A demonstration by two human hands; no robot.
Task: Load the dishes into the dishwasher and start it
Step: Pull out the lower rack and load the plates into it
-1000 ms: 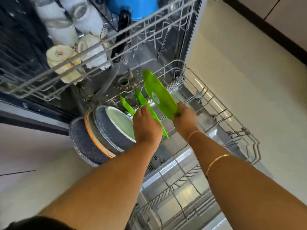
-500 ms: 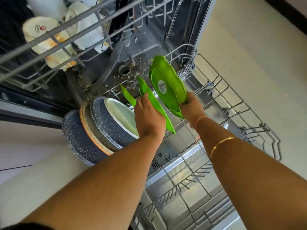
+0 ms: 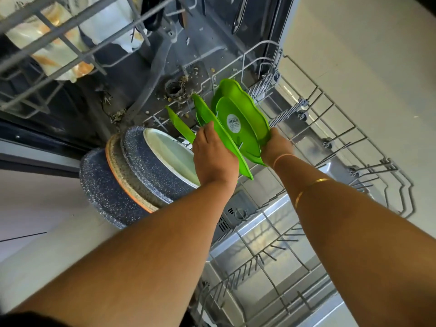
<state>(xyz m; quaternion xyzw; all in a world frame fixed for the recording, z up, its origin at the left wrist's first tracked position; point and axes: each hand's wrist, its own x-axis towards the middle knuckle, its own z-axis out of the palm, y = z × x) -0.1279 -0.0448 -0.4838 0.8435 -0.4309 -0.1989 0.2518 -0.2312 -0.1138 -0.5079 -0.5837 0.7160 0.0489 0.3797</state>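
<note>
The lower dishwasher rack (image 3: 335, 128) is pulled out over the open door. My right hand (image 3: 276, 147) grips the lower edge of a green wavy-rimmed plate (image 3: 245, 112) with a round white sticker, holding it upright among the rack's tines. My left hand (image 3: 213, 154) holds a second green plate (image 3: 212, 123) that stands edge-on just left of it. A third green plate (image 3: 179, 126) stands further left. Speckled dark pans (image 3: 141, 168) with a white plate (image 3: 172, 156) lean at the rack's left end.
The upper rack (image 3: 59, 43) juts out at top left, holding white cups (image 3: 56, 60). Food scraps lie around the filter (image 3: 174, 89) on the tub floor. Bare tines fill the near part of the lower rack (image 3: 266, 256). Pale floor tiles (image 3: 368, 55) lie to the right.
The stickered green plate has come lower and more upright, closer to the plate in my left hand. The camera has moved in toward the lower rack.
</note>
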